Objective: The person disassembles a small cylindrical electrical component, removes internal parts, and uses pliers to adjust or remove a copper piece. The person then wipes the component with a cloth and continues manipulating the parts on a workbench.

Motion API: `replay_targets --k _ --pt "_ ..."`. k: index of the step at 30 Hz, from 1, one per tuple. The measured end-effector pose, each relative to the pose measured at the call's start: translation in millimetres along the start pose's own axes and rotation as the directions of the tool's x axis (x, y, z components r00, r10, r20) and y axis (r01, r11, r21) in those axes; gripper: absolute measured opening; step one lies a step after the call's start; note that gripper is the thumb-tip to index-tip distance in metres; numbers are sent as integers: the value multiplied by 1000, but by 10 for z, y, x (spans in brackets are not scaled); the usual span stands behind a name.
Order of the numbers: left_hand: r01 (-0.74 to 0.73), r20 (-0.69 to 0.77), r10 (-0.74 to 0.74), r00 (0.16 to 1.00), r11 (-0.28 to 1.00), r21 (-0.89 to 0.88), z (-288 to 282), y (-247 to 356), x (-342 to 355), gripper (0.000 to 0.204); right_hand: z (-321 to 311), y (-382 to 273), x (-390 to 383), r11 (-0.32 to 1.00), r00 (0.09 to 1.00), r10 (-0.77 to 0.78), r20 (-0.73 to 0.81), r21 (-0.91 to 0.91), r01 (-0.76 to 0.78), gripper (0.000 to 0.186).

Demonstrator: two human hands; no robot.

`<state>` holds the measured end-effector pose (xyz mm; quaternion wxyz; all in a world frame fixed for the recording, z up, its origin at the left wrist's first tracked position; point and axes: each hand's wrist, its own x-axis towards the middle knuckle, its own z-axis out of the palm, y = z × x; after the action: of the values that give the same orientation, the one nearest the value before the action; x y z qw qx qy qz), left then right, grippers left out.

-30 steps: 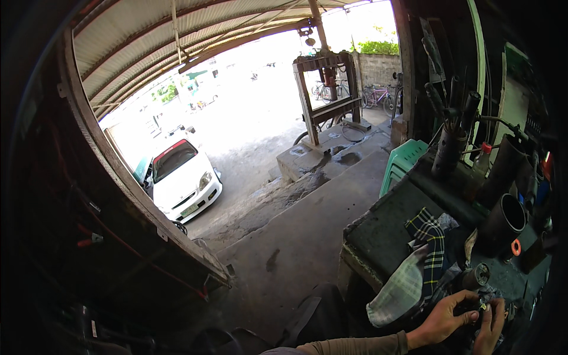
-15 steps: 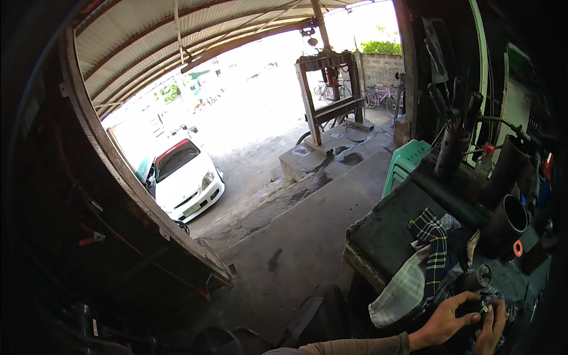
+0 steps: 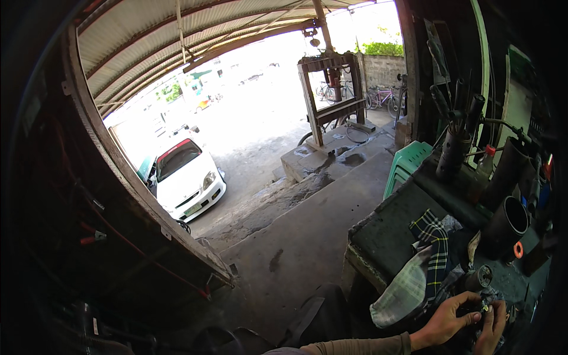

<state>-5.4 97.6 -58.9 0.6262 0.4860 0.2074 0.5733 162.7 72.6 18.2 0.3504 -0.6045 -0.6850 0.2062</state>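
At the bottom right, my left hand (image 3: 449,320) and my right hand (image 3: 492,328) meet with fingers closed on a small metal part (image 3: 485,308), partly hidden by the fingertips, with a yellowish glint. Just above them on the grimy dark bench (image 3: 384,236) stands a short metal cylinder (image 3: 482,277). A bundle of plaid and pale cloth rags (image 3: 399,293) lies left of my hands. Farther back are a large open black tube (image 3: 503,231) and an orange ring-shaped item (image 3: 518,249).
Tube holders with tools (image 3: 452,154) and a red-capped bottle (image 3: 482,174) crowd the bench. Green plastic stools (image 3: 402,168) stand beside it. Concrete steps (image 3: 307,225) lead out past a press frame (image 3: 331,103) toward a white car (image 3: 186,180) and parked bicycles (image 3: 381,100).
The view has shifted very slightly, so the scene sits a few pixels farther right. My hands stay in nearly the same grip on the small part.
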Motion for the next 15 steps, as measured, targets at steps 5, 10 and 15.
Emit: replay_targets --k 5,10,15 --pt "7 16 -8 1000 999 43 -8 25 1 46 -33 88 38 990 995 78 59 -122 -71 37" --pt "-27 7 26 1000 997 66 -16 -10 4 47 10 41 64 968 971 238 -1 -84 -238 39" --pt "-28 1 28 1000 998 48 -13 45 5 46 -33 -65 24 995 995 87 40 40 -88 44"
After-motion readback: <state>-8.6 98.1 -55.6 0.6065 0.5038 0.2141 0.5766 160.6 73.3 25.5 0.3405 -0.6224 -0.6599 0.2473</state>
